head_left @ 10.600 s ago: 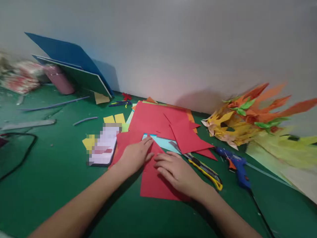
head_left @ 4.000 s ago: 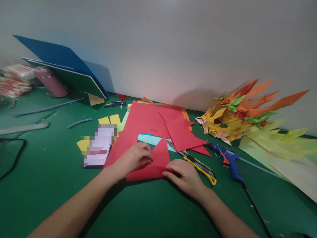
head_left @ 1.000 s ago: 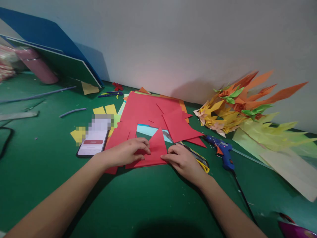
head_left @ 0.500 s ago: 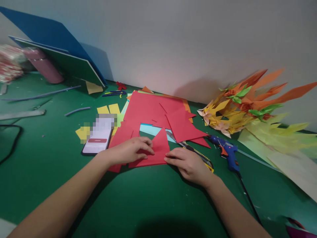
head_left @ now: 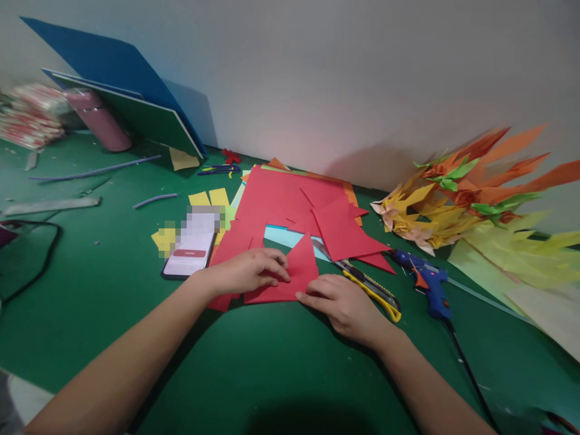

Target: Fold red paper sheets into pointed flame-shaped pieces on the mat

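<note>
A folded red paper [head_left: 299, 269] with a pointed top lies on the green table [head_left: 90, 302] in front of me. My left hand [head_left: 247, 272] rests on its left part, fingers curled down and pressing the paper flat. My right hand [head_left: 347, 305] lies flat at the paper's lower right edge, its fingers stretched toward the fold. More red sheets [head_left: 281, 202] and a red triangle [head_left: 347, 238] lie just behind, over a light blue sheet [head_left: 283, 235].
A yellow utility knife [head_left: 374, 290] lies right of my right hand, a blue glue gun [head_left: 428, 287] with its cord beyond it. A phone [head_left: 190, 254] and yellow scraps sit left. Paper flowers [head_left: 453, 193] lean at the wall, boards [head_left: 131, 115] and a pink bottle [head_left: 99, 124] far left.
The red paper's lower edge was folded up onto itself earlier. Over the last second both hands stay on it, the right sliding slightly along the bottom edge; the view shifts a little.
</note>
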Demonstrator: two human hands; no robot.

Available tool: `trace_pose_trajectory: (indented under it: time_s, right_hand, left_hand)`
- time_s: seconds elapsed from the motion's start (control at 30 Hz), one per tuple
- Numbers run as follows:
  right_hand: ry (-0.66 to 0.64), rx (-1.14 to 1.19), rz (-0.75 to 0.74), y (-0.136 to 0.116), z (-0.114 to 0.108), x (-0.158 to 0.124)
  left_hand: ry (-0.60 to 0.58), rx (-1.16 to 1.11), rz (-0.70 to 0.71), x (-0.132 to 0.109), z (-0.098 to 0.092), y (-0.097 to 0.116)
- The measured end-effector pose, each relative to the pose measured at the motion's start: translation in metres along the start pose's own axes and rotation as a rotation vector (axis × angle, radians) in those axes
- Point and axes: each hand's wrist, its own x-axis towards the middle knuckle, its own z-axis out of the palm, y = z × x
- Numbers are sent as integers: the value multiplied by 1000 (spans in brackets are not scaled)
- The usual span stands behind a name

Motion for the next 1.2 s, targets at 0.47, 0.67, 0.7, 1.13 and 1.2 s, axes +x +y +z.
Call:
trace_pose_trajectory:
  time_s: [0.47,0.67,0.7,1.13,1.2]
  right_hand:
    - [-135,-5,0,-15,7,15]
    - [-255,-21,26,-30,11,30]
    - [-261,-21,33,-33,12,32]
    - [-256,-125,82,-51,23,47]
    - [-257,-140,96,-53,24,48]
  left_hand:
    - [-6,-49,43,1,0,-5]
    - [-9,-62,11,0,-1,-4]
    - [-12,-69,2,0,-1,-3]
    - [-29,-49,2,2,-1,-6]
    - [-28,-44,10,3,-1,-6]
